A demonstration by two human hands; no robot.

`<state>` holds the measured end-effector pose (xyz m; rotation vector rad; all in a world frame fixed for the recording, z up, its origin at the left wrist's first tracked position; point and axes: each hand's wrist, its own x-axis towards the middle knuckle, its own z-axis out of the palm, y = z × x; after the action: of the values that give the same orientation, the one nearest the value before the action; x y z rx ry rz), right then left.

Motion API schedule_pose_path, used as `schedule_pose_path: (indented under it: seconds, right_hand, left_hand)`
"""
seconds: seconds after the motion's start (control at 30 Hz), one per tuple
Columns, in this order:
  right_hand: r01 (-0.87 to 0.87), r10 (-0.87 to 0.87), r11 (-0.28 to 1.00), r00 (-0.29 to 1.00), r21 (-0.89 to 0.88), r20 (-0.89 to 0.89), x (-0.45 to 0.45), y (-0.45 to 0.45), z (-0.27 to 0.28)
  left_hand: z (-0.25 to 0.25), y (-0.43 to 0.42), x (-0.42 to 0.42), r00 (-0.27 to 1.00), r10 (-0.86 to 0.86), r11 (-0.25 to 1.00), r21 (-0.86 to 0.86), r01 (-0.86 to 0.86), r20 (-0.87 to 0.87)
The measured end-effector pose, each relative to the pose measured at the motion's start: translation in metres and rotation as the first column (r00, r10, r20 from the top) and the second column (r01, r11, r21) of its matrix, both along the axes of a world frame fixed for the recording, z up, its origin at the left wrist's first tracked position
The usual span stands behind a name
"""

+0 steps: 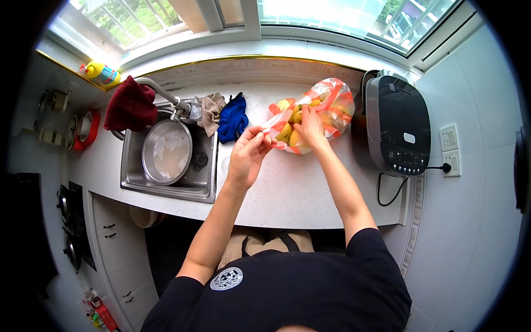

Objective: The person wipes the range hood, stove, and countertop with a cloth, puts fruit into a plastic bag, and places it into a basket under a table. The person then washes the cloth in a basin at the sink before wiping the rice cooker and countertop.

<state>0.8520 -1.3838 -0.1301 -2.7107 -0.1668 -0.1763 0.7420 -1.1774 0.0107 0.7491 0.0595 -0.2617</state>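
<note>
A thin plastic bag (337,102), striped orange and white, lies with its mouth spread on the counter. Several yellow fruits (284,133) show inside; their exact kind is unclear. My left hand (249,155) is closed in a pinch on the bag's near-left edge. My right hand (311,130) reaches into the bag's mouth, its thumb and fingers curled round a yellow fruit (297,117). Its fingertips are partly hidden among the fruit and plastic.
Left, a steel sink (207,191) holds a metal pot (167,152) with cloudy liquid. A dark red cloth (131,104) hangs over the faucet (160,88). Beige (211,112) and blue cloths (233,119) lie beside the sink. Right stands a black appliance (398,122), its cord plugged into a wall socket (451,162).
</note>
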Motion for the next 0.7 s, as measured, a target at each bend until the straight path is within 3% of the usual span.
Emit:
schedule_pose_path:
  seconds: [0.1, 0.17, 0.23, 0.33, 0.47, 0.57, 0.7]
  right_hand:
    - [0.068, -0.081, 0.968, 0.996, -0.243, -0.044, -0.012, -0.010, 0.036]
    - [0.171, -0.234, 0.892, 0.967, -0.418, -0.104, -0.019, -0.025, 0.055]
    - [0.202, -0.333, 0.858, 0.919, -0.472, -0.212, -0.036, -0.038, 0.077]
    - [0.130, -0.253, 0.831, 0.954, -0.540, -0.160, -0.071, -0.060, 0.107]
    - [0.290, -0.393, 0.802, 0.914, -0.521, -0.096, -0.100, -0.074, 0.144]
    - [0.213, -0.421, 0.765, 0.880, -0.609, -0.222, -0.118, -0.093, 0.143]
    - [0.243, -0.517, 0.627, 0.841, -0.740, -0.162, -0.157, -0.089, 0.151]
  left_hand:
    - [-0.007, 0.010, 0.005, 1.000, 0.009, 1.000, -0.023, -0.009, -0.017]
    - [-0.008, 0.014, 0.005, 0.999, 0.008, 0.999, -0.035, -0.009, -0.034]
    - [-0.007, 0.018, 0.007, 0.999, 0.003, 0.999, -0.054, -0.005, -0.046]
    - [-0.008, 0.025, 0.011, 0.998, -0.006, 0.995, -0.102, 0.000, -0.058]
    - [-0.004, 0.032, 0.013, 0.996, -0.079, 0.986, -0.152, 0.071, -0.048]
    - [0.004, 0.037, 0.019, 0.987, -0.159, 0.971, -0.186, 0.152, -0.023]
    - [0.008, 0.059, 0.035, 0.977, -0.212, 0.953, -0.230, 0.199, -0.033]
